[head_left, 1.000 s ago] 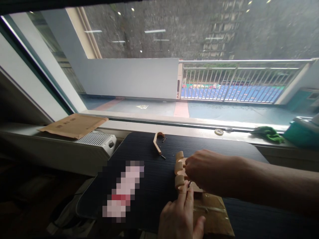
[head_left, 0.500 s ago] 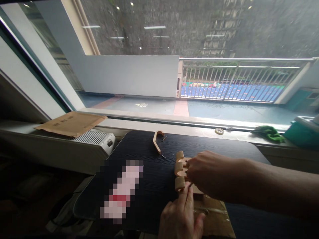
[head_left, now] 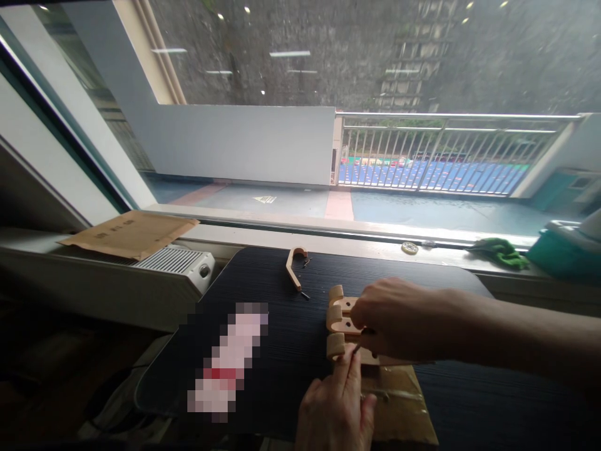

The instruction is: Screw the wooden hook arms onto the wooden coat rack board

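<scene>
In the head view, I see two bare hands at work on a black table (head_left: 267, 363) by a big window. Between them lies a wooden hook piece (head_left: 347, 324) with three curved ends side by side. I use that piece as the middle of my clock.

The left hand (head_left: 334, 404) comes in at six o'clock. It is half open: two fingers stretch out together and touch the bottom hook, and the thumb stands apart. A thin dark rod (head_left: 357, 349) shows right by those fingertips; I cannot tell if they pinch it. The right hand (head_left: 387, 316) is at three o'clock, curled like a fist over the wood. Its fingertips are hidden, so I cannot tell what it holds.

At five o'clock is a brown taped box (head_left: 406, 407). A loose wooden hook (head_left: 292, 270) lies at about half past ten, with a small screw (head_left: 305, 295) near its lower end. At eight o'clock is a blurred pink patch (head_left: 230, 363).

Farther off, a brown envelope (head_left: 131, 233) lies partly on a white radiator (head_left: 176, 266) toward ten o'clock. A roll of tape (head_left: 409, 248) sits on the sill at one o'clock, and a green cloth (head_left: 506, 252) at two.
</scene>
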Tool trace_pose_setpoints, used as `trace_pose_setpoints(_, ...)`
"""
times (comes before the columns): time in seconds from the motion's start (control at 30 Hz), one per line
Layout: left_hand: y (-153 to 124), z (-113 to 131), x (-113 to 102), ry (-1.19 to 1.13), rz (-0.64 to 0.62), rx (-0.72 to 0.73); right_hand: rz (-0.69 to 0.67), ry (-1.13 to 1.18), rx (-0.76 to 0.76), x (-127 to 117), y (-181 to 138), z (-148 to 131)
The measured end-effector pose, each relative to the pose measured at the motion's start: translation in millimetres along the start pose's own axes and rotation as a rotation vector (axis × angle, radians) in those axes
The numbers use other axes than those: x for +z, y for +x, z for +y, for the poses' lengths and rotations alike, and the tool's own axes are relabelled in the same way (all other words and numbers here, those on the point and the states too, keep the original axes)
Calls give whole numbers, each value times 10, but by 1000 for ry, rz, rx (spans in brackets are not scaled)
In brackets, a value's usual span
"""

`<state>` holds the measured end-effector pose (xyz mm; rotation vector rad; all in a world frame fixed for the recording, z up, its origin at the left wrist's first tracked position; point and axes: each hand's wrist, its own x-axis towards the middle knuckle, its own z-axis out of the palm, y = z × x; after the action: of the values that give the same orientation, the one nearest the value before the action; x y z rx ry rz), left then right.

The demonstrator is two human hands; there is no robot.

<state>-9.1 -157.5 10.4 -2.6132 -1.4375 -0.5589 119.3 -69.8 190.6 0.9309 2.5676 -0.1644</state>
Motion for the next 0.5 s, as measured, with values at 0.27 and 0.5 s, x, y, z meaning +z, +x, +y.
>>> trace_pose_setpoints(0.27, -8, 28, -52, -39, -58, -73, -32, -127, -136, -83, -4, -103)
trace_pose_setpoints(0.5, 7, 47, -74, -75, -65, -108, -115, -142, -108, -58, 32, -165)
